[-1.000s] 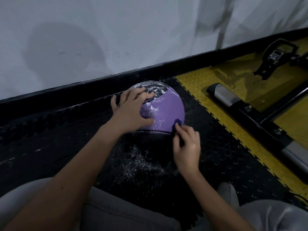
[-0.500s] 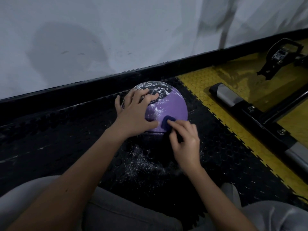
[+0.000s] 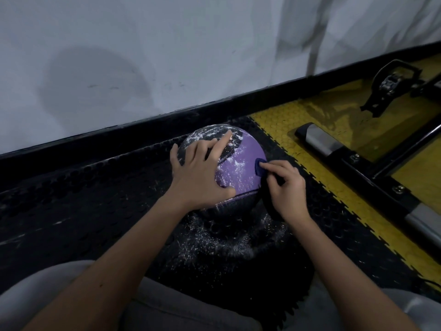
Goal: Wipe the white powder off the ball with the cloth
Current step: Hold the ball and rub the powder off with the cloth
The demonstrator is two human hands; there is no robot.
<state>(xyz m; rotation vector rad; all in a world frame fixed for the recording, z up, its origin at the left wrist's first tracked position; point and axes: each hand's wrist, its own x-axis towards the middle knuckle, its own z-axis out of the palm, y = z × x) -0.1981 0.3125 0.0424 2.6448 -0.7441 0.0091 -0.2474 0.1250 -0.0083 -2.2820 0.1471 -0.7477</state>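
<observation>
While the left hand (image 3: 200, 173) lies spread, grip open, steadying the ball (image 3: 241, 168), the right hand (image 3: 286, 187) pinches the cloth (image 3: 259, 166) in its grip; powder (image 3: 235, 163) speckles the panel: firm overlapping strokes advised.

The ball (image 3: 241, 168) is purple and black, speckled with white powder (image 3: 235, 163). The cloth (image 3: 259, 166) is dark blue. The floor mat (image 3: 71, 199) is black, studded, edged with yellow tiles (image 3: 334, 168)
</observation>
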